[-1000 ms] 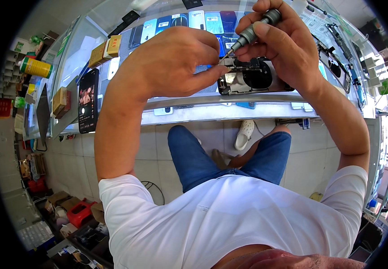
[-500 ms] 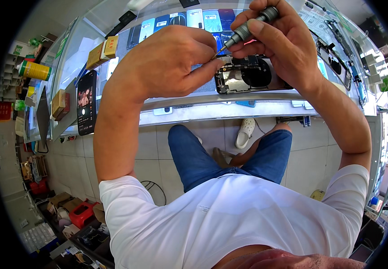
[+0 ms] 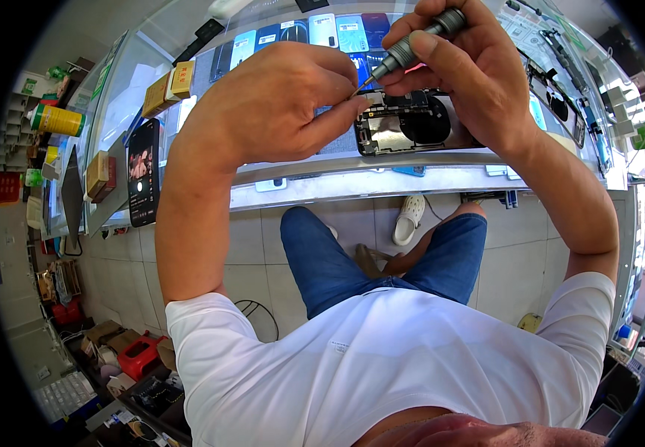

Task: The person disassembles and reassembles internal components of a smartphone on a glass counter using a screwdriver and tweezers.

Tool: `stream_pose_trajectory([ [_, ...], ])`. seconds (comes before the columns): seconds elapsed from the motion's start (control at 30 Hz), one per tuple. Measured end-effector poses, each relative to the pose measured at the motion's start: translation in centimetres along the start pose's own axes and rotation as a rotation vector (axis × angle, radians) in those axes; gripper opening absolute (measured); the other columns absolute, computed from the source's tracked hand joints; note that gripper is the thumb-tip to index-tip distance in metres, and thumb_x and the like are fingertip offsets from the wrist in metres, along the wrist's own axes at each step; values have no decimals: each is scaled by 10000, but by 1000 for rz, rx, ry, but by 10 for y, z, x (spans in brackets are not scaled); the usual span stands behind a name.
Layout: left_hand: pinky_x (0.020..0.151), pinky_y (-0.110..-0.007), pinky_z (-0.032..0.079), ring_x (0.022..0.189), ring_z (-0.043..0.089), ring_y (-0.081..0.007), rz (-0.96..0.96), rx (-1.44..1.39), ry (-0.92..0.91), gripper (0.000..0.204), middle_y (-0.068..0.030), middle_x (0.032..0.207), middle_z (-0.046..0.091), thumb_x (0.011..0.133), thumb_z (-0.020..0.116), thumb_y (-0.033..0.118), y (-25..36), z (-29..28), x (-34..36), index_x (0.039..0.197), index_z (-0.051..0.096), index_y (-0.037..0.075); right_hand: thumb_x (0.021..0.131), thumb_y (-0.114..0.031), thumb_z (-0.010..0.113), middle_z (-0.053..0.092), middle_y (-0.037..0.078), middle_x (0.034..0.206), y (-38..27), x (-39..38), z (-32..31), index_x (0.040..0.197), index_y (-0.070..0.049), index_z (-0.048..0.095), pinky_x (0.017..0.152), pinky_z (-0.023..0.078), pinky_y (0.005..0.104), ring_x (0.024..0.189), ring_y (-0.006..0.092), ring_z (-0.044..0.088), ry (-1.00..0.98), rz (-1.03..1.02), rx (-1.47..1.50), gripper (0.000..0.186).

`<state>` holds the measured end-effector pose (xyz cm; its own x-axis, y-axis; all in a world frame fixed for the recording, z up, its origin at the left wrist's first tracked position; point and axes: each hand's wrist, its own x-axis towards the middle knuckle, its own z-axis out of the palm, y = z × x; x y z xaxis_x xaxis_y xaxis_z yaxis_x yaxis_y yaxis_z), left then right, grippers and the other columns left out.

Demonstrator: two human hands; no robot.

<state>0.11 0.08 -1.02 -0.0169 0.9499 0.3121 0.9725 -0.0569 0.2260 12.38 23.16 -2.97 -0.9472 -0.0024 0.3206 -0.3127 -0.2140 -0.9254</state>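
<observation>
A grey screwdriver (image 3: 419, 46) is gripped in my right hand (image 3: 479, 74), its thin shaft slanting down and left. The shaft's tip meets the pinched thumb and forefinger of my left hand (image 3: 285, 104). Whatever those left fingertips hold, if anything, is too small to make out. Just below and to the right of the tip lies an opened phone (image 3: 404, 127) with its inner parts exposed, near the front edge of the glass counter. My right hand covers part of the phone's right end.
Several phones (image 3: 322, 31) lie in a row at the back of the counter. Small yellow boxes (image 3: 160, 93) and an upright black phone (image 3: 143, 171) with a lit screen stand at the left. Another phone frame (image 3: 557, 104) lies at the right, near a slim blue tool (image 3: 602, 145).
Both hands hold almost the same pose. My left fingertips have shifted very slightly left, and the screwdriver has barely moved.
</observation>
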Motion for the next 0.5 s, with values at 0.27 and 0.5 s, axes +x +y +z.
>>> stream_pose_trajectory([
  [0.27, 693, -422, 579, 795, 740, -354, 3, 5, 1, 120, -164, 968, 762, 947, 749, 78, 0, 0, 1, 889, 781, -21, 1100, -48, 587, 622, 142, 1169, 1, 1, 1, 1288, -22, 408, 895, 694, 334, 1024, 165, 705, 31, 17, -34, 262],
  [0.5, 687, -416, 588, 793, 752, -357, 16, 9, 23, 110, -169, 992, 776, 943, 760, 87, -1, 0, 0, 907, 796, -11, 1094, -45, 607, 615, 123, 1140, 0, -1, 4, 1263, -15, 417, 871, 699, 314, 994, 142, 695, 27, -42, -100, 256],
])
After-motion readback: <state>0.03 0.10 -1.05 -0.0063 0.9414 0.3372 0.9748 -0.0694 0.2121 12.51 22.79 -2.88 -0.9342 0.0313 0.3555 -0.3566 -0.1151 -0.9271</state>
